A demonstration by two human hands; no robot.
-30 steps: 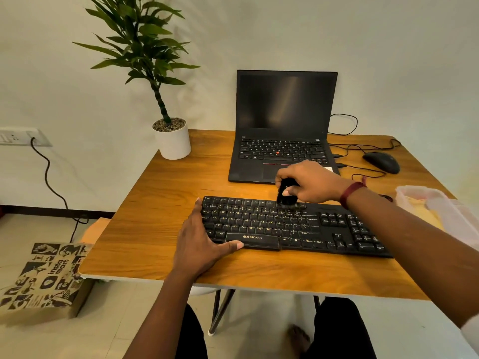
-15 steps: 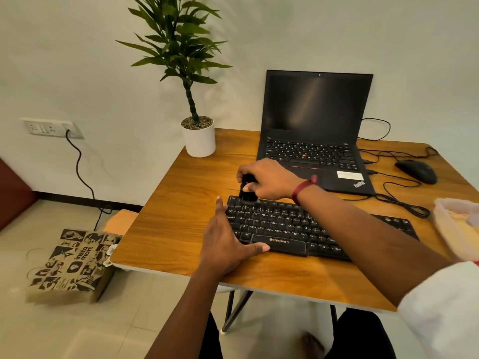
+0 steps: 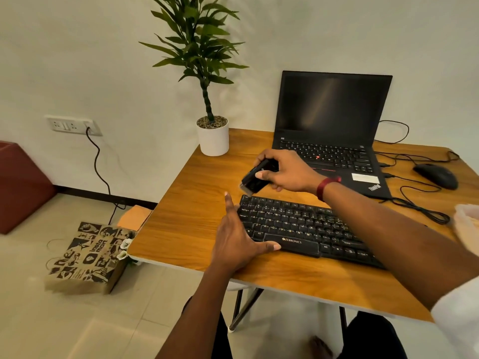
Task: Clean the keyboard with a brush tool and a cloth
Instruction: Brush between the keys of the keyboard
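Note:
A black Zebronics keyboard (image 3: 305,229) lies on the wooden table (image 3: 186,229). My left hand (image 3: 236,242) rests flat at the keyboard's left end, fingers straight, thumb touching the front edge by the space bar. My right hand (image 3: 282,172) grips a small black brush tool (image 3: 254,180) in the air above the keyboard's top left corner, tilted with its tip pointing down and left, clear of the keys. At the right edge a pale container (image 3: 466,226) shows only in part; its contents cannot be made out.
An open black laptop (image 3: 331,120) stands behind the keyboard. A black mouse (image 3: 435,174) with cables lies to the right. A potted plant in a white pot (image 3: 213,137) stands at the back left corner. A printed paper bag (image 3: 88,257) sits on the floor left.
My right hand has swept the brush leftward along the top key row, then lifted it off the keys past the left corner. My left hand stays put. My head has turned left.

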